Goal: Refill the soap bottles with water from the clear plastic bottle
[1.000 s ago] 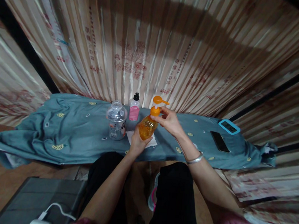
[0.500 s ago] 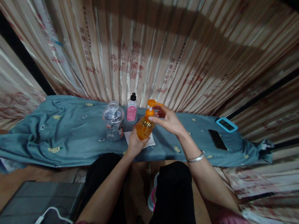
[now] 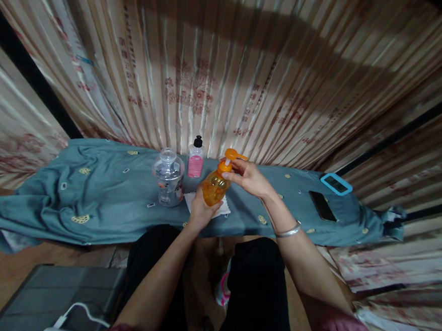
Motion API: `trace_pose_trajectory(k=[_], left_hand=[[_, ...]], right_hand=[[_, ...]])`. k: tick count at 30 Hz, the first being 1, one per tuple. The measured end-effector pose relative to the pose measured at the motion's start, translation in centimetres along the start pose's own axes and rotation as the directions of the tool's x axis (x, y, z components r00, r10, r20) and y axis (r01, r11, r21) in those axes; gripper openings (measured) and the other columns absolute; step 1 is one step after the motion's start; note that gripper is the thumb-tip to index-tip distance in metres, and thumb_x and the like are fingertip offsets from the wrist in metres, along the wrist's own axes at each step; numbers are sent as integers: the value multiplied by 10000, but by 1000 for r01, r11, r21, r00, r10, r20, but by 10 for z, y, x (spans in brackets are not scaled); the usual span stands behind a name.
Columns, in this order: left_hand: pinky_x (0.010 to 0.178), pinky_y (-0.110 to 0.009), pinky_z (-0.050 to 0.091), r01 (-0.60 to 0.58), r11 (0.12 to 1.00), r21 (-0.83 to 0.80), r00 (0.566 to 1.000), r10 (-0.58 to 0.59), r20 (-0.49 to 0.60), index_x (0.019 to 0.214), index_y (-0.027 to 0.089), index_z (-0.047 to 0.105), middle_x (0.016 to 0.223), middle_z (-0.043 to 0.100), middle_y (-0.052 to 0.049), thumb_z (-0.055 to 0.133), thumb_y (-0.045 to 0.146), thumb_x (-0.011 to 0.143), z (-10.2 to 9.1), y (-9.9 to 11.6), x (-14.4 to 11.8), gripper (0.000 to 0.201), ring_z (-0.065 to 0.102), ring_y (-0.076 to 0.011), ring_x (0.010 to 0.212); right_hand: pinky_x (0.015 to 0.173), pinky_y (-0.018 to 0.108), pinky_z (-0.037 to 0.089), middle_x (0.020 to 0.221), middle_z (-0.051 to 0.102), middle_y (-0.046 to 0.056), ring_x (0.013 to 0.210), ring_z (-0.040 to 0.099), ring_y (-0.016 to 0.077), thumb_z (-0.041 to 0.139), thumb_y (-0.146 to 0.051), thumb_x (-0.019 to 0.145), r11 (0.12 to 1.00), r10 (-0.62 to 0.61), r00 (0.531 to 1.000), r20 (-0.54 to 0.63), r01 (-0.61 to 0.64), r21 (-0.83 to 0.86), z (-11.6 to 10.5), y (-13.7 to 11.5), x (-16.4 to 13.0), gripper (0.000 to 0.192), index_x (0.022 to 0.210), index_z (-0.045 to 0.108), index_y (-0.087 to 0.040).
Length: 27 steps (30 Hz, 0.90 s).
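Head view: our left hand [image 3: 199, 212] grips the orange pump bottle [image 3: 214, 186], tilted above the white cloth [image 3: 225, 206] on the blue-covered table [image 3: 101, 202]. Our right hand [image 3: 247, 178] pinches its pump collar [image 3: 224, 167]; clear jar [image 3: 167, 177] and pink bottle [image 3: 196, 158] stand just beside.

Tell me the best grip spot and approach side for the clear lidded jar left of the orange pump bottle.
Probably the clear jar by its wide round body, below the knobbed lid, coming from the near-left. It stands upright on the blue cloth; the pink bottle stands behind and to its right, and the left hand holding the orange pump bottle crowds the right. The lid knob looks too small for a secure lift.
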<state>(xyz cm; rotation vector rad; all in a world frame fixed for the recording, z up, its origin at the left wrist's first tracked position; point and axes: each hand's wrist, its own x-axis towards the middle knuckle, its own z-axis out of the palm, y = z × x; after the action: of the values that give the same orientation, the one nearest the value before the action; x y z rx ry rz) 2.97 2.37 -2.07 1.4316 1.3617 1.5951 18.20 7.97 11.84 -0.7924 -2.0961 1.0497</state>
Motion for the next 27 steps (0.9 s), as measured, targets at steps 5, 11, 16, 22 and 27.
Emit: trace_pose_trajectory(k=[5,11,16,22,27], left_hand=[[990,-467,579,35,999,3,999,-35,6,1242,203,506,1214,709,-103,863,189,612,0,6,0,725,713,-288,1112],[1002,-474,573,16,1000,4,1000,-16,5,1222,209,510,1229,705,-103,864,185,602,0,5,1,714,709,-292,1128],[991,-473,578,19,1000,0,1000,-19,5,1204,217,518,1209,713,-95,870,199,599,-1,2,1,700,711,-290,1118],[980,-469,581,37,999,35,999,-38,12,1193,219,517,1205,709,-93,873,182,585,-2,5,1,706,711,-298,1109],[999,-471,570,33,996,78,998,-37,49,1262,215,473,1239,682,-105,860,175,576,-5,9,-1,789,694,-309,1151]], right_hand=[[1018,493,510,1177,692,63,1105,664,226,696,-416,931,1000,-13,999,32,14,-5,-2,2,2,322,1137,663,-171],[1008,487,512,1165,694,58,1090,665,223,711,-397,920,1000,-12,997,70,12,-2,-6,1,4,307,1121,669,-170],[1024,482,500,1186,714,69,1119,664,231,757,-444,859,999,4,996,93,-7,33,-10,-6,5,350,1081,699,-180],[1038,420,497,1130,740,50,1119,666,229,806,-544,755,995,28,994,107,-37,90,-12,-10,7,441,1048,734,-223],[1019,435,512,1110,740,55,1070,677,211,808,-542,755,994,35,992,117,-47,101,-12,-11,9,463,1057,719,-204]])
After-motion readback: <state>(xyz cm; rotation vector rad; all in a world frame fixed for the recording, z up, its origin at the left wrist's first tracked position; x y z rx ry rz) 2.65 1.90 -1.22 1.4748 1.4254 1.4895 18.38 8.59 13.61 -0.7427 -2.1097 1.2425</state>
